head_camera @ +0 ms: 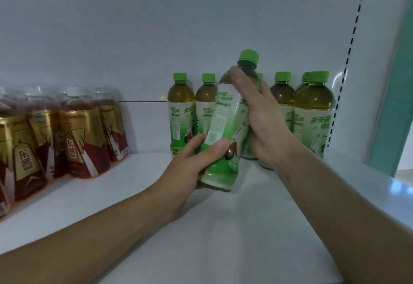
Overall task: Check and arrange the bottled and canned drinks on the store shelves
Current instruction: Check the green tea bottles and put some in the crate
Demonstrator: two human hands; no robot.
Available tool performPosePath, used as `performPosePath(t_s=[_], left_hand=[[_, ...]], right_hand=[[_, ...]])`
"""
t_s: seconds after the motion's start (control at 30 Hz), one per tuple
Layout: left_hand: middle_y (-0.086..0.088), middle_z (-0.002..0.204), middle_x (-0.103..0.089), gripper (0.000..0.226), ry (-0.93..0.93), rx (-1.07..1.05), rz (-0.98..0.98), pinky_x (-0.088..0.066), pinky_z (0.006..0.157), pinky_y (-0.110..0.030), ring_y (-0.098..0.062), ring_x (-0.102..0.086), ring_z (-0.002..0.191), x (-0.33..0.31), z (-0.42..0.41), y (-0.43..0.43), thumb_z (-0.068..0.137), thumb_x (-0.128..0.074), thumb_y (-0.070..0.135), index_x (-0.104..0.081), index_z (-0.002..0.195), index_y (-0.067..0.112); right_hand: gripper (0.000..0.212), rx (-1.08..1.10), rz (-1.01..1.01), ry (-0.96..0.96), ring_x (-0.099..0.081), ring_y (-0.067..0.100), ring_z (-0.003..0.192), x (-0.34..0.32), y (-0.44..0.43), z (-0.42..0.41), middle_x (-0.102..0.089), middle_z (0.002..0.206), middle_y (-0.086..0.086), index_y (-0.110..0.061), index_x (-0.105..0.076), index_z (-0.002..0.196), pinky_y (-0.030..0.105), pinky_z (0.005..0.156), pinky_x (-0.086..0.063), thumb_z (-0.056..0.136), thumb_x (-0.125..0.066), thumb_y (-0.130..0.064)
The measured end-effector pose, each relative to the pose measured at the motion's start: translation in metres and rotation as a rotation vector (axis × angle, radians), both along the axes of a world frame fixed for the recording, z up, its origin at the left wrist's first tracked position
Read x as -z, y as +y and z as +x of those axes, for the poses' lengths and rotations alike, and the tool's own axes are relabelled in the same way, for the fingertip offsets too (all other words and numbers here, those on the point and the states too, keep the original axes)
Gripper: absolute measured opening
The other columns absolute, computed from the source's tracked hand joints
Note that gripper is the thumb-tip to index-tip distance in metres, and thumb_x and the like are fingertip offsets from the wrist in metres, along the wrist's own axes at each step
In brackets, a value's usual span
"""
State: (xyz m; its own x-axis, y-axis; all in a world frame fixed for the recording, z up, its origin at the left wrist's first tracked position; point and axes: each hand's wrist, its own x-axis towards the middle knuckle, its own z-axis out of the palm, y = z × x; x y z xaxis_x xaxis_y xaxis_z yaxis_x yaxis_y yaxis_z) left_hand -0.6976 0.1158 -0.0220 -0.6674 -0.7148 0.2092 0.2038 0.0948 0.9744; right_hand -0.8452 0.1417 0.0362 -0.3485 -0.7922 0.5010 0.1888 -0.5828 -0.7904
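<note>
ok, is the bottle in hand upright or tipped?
Tipped. Held bottle leans, green cap right of its base; left hand grips low, right hand high.

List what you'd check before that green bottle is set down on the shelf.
1. Both hands grip the bottle: ok, left hand low, right hand high.
2. Cap on: ok.
3. Bottle upright: not ok, tilted.
4. Label front facing out: not ok, small-print side shows.
5. Gap in the green row: cannot tell, hands hide it.
</note>
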Motion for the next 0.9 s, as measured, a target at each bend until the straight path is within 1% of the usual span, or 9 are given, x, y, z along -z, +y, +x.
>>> performPosePath(t_s=[0.07, 0.17, 0.27, 0.37, 0.43, 0.57, 0.67, 0.77, 0.9], left_hand=[[-0.014, 0.113, -0.073, 0.060, 0.070, 0.123, 0.194, -0.059, 0.064, -0.041, -0.027, -0.073, 0.089, -0.003, 0.003, 0.001, 0.072, -0.075, 0.040, -0.066, 0.126, 0.015], [-0.021, 0.107, -0.071, 0.068, 0.121, 0.342, 0.383, -0.061, 0.059, -0.041, -0.032, -0.072, 0.079, -0.011, 0.010, 0.007, 0.073, -0.062, 0.052, -0.069, 0.121, 0.005], [-0.016, 0.116, -0.072, 0.070, 0.105, 0.186, 0.221, -0.061, 0.069, -0.044, -0.032, -0.072, 0.093, -0.006, 0.005, 0.005, 0.073, -0.067, 0.057, -0.064, 0.130, 0.017], [-0.002, 0.116, -0.074, 0.065, 0.037, 0.017, 0.015, -0.059, 0.078, -0.038, -0.023, -0.070, 0.107, -0.003, -0.001, 0.004, 0.070, -0.070, 0.059, -0.062, 0.127, 0.028], [-0.007, 0.109, -0.075, 0.062, 0.043, 0.002, 0.069, -0.060, 0.070, -0.036, -0.024, -0.073, 0.094, -0.004, 0.001, 0.002, 0.068, -0.063, 0.057, -0.067, 0.120, 0.023], [-0.019, 0.099, -0.072, 0.071, 0.106, 0.282, 0.365, -0.059, 0.059, -0.038, -0.030, -0.071, 0.073, -0.012, 0.010, 0.005, 0.073, -0.056, 0.062, -0.072, 0.116, 0.008], [-0.017, 0.110, -0.073, 0.070, 0.094, 0.170, 0.256, -0.060, 0.067, -0.043, -0.032, -0.072, 0.089, -0.008, 0.003, 0.003, 0.076, -0.065, 0.065, -0.067, 0.125, 0.015], [-0.004, 0.113, -0.075, 0.059, 0.069, 0.019, 0.044, -0.059, 0.066, -0.034, -0.025, -0.072, 0.098, -0.008, -0.001, 0.006, 0.074, -0.067, 0.062, -0.066, 0.123, 0.028], [-0.016, 0.098, -0.073, 0.068, 0.092, 0.158, 0.251, -0.059, 0.059, -0.036, -0.028, -0.071, 0.075, -0.010, 0.007, 0.007, 0.073, -0.057, 0.059, -0.068, 0.121, 0.011]], right_hand=[[0.056, -0.127, 0.028, -0.052, -0.070, 0.027, 0.100, -0.001, 0.004, 0.000, -0.071, 0.108, 0.011, -0.005, -0.057, 0.130, 0.046, 0.090, -0.058, 0.088, -0.072, -0.040], [0.052, -0.215, 0.053, -0.089, -0.069, 0.024, 0.094, 0.001, 0.006, -0.001, -0.070, 0.104, 0.011, -0.003, -0.059, 0.130, 0.040, 0.086, -0.059, 0.090, -0.066, -0.036], [0.064, -0.055, 0.025, -0.012, -0.070, 0.027, 0.106, 0.001, 0.001, 0.000, -0.070, 0.118, 0.012, -0.010, -0.056, 0.136, 0.049, 0.097, -0.056, 0.082, -0.079, -0.035], [0.064, 0.114, -0.003, 0.081, -0.070, 0.028, 0.109, 0.002, -0.002, 0.000, -0.070, 0.121, 0.011, -0.019, -0.057, 0.129, 0.052, 0.096, -0.056, 0.074, -0.085, -0.035], [0.069, 0.015, 0.005, 0.067, -0.070, 0.027, 0.110, 0.002, 0.000, 0.001, -0.069, 0.123, 0.012, -0.016, -0.054, 0.134, 0.050, 0.097, -0.056, 0.075, -0.084, -0.035], [0.067, -0.219, 0.075, -0.003, -0.069, 0.030, 0.108, 0.003, 0.006, 0.002, -0.070, 0.119, 0.015, -0.007, -0.053, 0.140, 0.045, 0.094, -0.058, 0.083, -0.071, -0.037], [0.061, -0.052, 0.052, 0.048, -0.070, 0.029, 0.109, 0.004, 0.002, 0.001, -0.071, 0.120, 0.014, -0.013, -0.055, 0.135, 0.049, 0.096, -0.056, 0.083, -0.078, -0.035], [0.061, 0.086, 0.008, 0.096, -0.072, 0.028, 0.107, 0.003, -0.003, -0.001, -0.072, 0.118, 0.012, -0.022, -0.056, 0.127, 0.052, 0.096, -0.056, 0.075, -0.084, -0.038], [0.065, -0.133, 0.042, 0.024, -0.069, 0.025, 0.105, 0.002, 0.001, 0.001, -0.070, 0.113, 0.009, -0.011, -0.052, 0.140, 0.051, 0.100, -0.054, 0.085, -0.070, -0.041]])
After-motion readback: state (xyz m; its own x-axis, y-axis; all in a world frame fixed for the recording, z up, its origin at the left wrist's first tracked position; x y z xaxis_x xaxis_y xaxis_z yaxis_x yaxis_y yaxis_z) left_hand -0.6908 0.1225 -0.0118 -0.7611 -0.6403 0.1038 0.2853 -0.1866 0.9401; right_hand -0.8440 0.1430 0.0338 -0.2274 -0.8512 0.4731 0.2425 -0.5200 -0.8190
